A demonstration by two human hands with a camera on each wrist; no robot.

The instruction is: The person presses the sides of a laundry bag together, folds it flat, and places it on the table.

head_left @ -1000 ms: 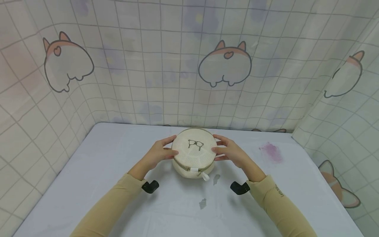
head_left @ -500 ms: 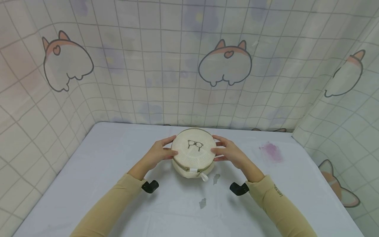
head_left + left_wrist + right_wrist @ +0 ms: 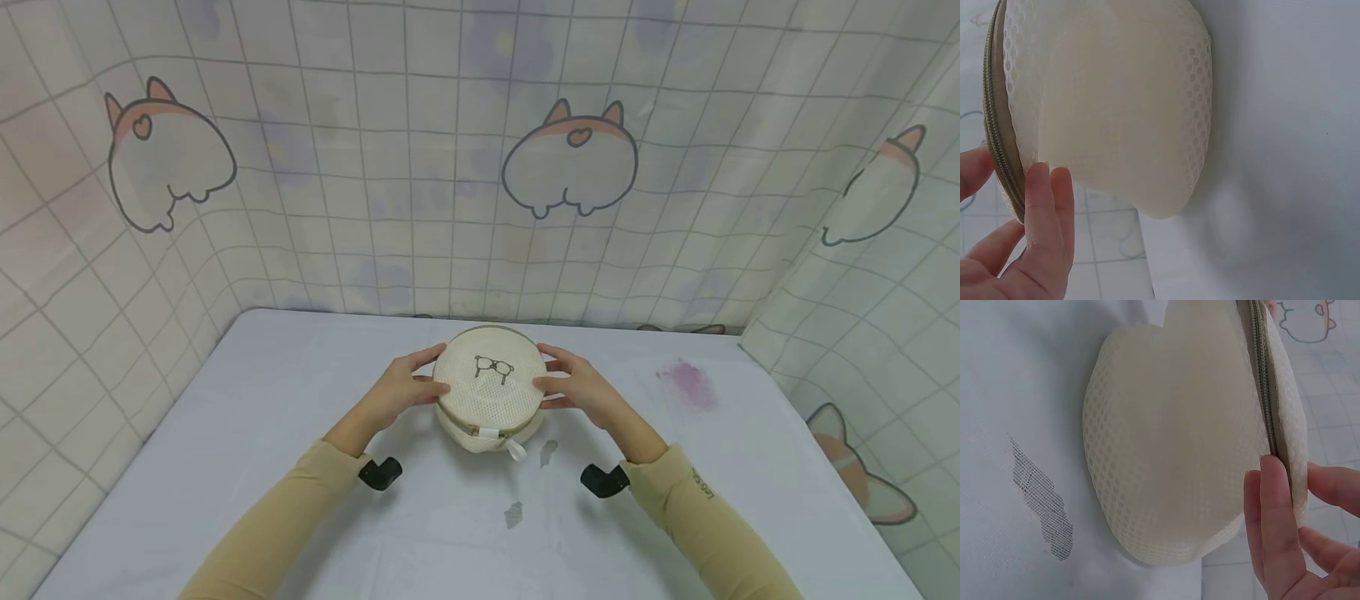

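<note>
A cream mesh laundry bag [image 3: 491,404], round and zipped along its rim, stands on the table with a line drawing of glasses on its lid. My left hand [image 3: 401,386] pinches the zippered rim at the left, thumb on the lid and fingers below the edge. At the opposite side, my right hand [image 3: 581,383] pinches the rim in the same manner. Both wrist views show the zipper [image 3: 999,131] closed where it is visible and the bag's mesh wall [image 3: 1166,456] slightly creased. A white pull tab [image 3: 516,450] hangs at the front.
White cloth covers the table [image 3: 300,350]. Grey patches [image 3: 513,514] lie in front of the bag, and a pink stain [image 3: 688,383] is to the right. A grid-patterned curtain [image 3: 405,167] with cartoon animals encloses the back and sides.
Hands and bag have barely moved; the right hand and the lid have shifted very slightly left and down. Both hands keep their hold on the rim.
</note>
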